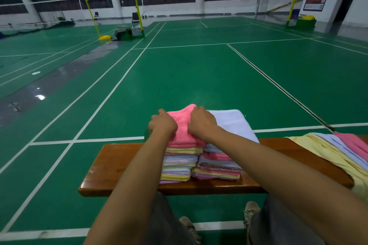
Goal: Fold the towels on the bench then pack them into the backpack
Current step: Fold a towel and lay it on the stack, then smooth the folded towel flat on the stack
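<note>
Two stacks of folded towels stand side by side on the wooden bench (123,167). The left stack (179,167) is topped by a pink towel (184,123). The right stack (219,167) carries a pale lavender towel (235,123) on top. My left hand (162,123) grips the pink towel's left edge with curled fingers. My right hand (202,122) pinches the same towel on its right side. Unfolded yellow, lavender and pink towels (334,151) lie draped over the bench's right end. No backpack is in view.
The bench stands on a green badminton court floor (199,77) with white lines. My shoes (251,211) are under the bench's near edge. Yellow net posts (137,14), a chair and a dark bag (123,33) are far off at the back left.
</note>
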